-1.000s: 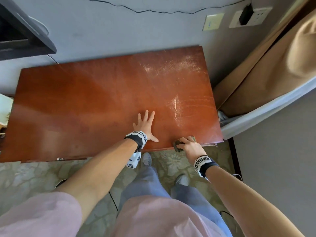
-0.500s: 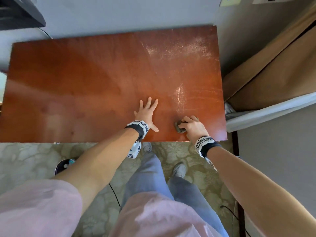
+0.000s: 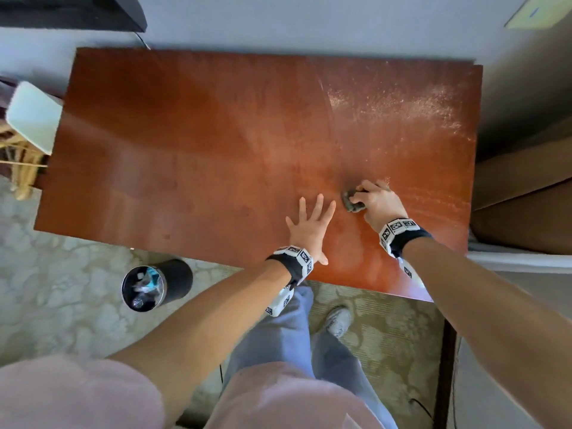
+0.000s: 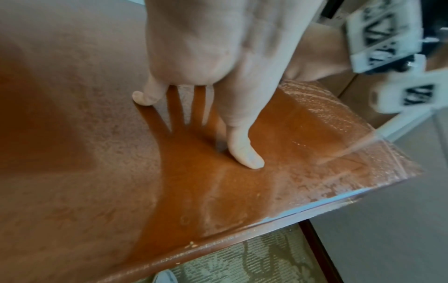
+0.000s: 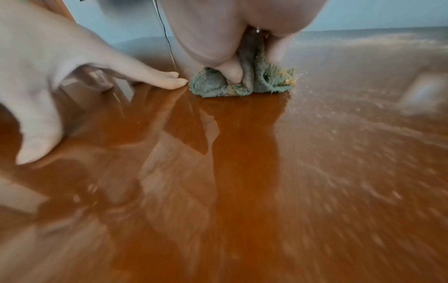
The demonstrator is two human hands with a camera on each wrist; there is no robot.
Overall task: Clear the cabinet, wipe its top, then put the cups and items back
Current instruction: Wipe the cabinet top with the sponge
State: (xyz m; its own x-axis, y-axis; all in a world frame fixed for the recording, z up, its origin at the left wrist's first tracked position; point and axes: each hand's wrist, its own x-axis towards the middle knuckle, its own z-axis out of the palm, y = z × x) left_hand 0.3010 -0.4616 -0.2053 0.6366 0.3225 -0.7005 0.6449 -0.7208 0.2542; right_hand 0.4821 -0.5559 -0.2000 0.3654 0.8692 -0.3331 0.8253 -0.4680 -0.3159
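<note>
Left hand (image 3: 310, 228) flat, fingers (image 3: 318, 205) spread (thumb out); right hand (image 3: 378, 202) clenched.

I slid my right hand (image 3: 376, 201) and its wadded cloth (image 3: 353, 202) away from the counter's (image 3: 192, 144) lower edge toward frame center, beside my left hand (image 3: 309, 226).

pale blue-grey wall (image 3: 309, 23), patterned carpet (image 3: 62, 305), black waste bin (image 3: 154, 286) (litter inside), tan curtain (image 3: 526, 168) at right
</note>
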